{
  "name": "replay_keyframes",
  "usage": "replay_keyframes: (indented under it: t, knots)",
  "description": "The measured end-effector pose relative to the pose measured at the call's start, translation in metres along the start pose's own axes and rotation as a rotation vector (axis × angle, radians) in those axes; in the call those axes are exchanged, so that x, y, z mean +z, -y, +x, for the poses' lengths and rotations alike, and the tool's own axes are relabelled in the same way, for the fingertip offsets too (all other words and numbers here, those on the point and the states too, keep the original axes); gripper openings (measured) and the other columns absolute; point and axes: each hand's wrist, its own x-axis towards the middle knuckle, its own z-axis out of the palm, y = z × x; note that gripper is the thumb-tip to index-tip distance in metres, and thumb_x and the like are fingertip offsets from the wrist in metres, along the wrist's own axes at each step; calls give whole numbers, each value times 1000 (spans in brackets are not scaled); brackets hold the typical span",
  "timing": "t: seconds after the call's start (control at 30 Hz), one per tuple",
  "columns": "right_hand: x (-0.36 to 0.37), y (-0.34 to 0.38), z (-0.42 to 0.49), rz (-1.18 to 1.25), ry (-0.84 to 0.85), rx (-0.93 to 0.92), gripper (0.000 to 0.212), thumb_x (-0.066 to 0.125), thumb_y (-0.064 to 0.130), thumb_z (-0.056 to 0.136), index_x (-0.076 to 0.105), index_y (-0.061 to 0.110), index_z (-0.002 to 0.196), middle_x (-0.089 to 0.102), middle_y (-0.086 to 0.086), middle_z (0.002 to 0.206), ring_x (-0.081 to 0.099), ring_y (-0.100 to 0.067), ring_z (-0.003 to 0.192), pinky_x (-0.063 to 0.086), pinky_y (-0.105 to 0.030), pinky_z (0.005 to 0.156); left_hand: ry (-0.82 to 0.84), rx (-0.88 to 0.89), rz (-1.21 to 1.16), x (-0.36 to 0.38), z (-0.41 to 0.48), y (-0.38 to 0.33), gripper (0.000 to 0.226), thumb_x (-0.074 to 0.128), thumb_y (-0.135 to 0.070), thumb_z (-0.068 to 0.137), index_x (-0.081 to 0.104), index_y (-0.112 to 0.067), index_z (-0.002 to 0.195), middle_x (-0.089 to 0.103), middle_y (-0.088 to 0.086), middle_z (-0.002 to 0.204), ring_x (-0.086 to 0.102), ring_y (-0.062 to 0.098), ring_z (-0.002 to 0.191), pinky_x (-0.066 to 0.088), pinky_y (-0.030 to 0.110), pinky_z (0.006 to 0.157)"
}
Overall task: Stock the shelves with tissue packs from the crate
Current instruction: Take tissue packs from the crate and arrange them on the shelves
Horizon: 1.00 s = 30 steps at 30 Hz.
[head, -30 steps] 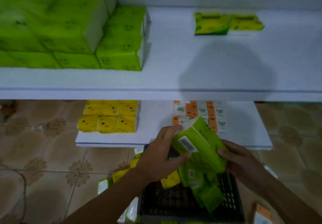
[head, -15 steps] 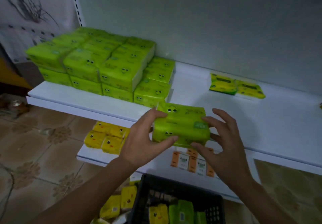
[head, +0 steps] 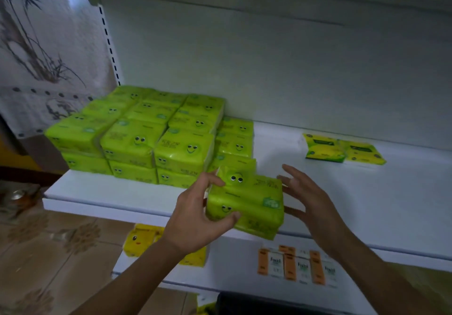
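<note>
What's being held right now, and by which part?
The left hand grips the green tissue packs by their left end; the right hand is open beside the right end.

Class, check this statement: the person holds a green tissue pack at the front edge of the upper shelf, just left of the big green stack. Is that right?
Not quite. The head view shows the green tissue pack, gripped by the left hand, just right of the green stack, not left of it. It is at the front edge of the upper shelf, as stated.
</note>
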Motion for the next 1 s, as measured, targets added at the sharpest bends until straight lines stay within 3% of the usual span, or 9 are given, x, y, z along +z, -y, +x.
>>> replay_keyframes:
  t: [0.1,0.2,0.27,0.47,0.6,0.67,0.77,0.9,1.0]
  knots:
    - [7,16,15,-23,60,52,45,64,43,72,51,49,115,62,11,114,62,0,99,52,-22,68,5,20,18,-6,11,4,48,67,-58,55,47,-36,92,55,-16,112,46,-19,103,45,8,75]
    - [22,15,11,-92,88,-47,68,80,37,62,47,48,120,60,19,117,63,1,101,53,-19,69,-77,10,-4,-8,24,12,49,67,-59,57,47,-32,93,56,-18,94,52,3,84,50,31,72]
    - [31,5,6,-224,91,-140,78,85,35,53,49,45,122,59,29,116,59,5,105,52,-17,73,-88,21,-35,-8,33,16,51,69,-56,57,48,-30,95,57,-19,98,59,14,82,53,38,68]
    - [31,-14,28,-225,-229,-175,50,79,6,67,63,36,103,66,15,108,64,-3,96,54,-20,76,-15,53,-61,-9,50,26,55,69,-51,61,43,-43,108,57,-17,110,57,5,102,52,31,84]
    - [21,-4,64,-311,-445,-176,44,76,13,74,60,37,108,65,10,106,61,-7,96,47,-21,80,34,95,65,-21,34,48,48,58,-51,71,40,-47,116,58,-19,109,54,-4,101,47,20,83]
    - [25,2,92,-351,-472,-184,46,75,15,77,58,31,116,61,8,104,59,-11,97,42,-18,73,78,89,135,-24,32,64,42,55,-52,72,42,-44,111,60,-20,101,55,-3,95,46,23,81]
    - [38,0,137,-393,-432,-180,48,73,13,78,56,23,122,58,4,105,57,-16,101,38,-21,78,174,75,215,-23,37,82,45,51,-56,69,44,-40,110,55,-24,98,53,0,95,44,21,79]
    - [48,-4,179,-477,-406,-175,50,69,11,82,51,20,127,56,-3,114,50,-16,98,33,-15,73,196,68,213,-21,44,96,53,50,-59,67,60,-33,112,59,-18,105,51,2,102,36,7,80]
    - [44,-7,195,-574,-434,-173,53,67,11,83,48,18,132,55,-10,128,51,-26,114,34,-21,80,189,112,241,-18,44,100,54,51,-56,69,59,-29,115,59,-11,106,53,5,99,38,11,81]
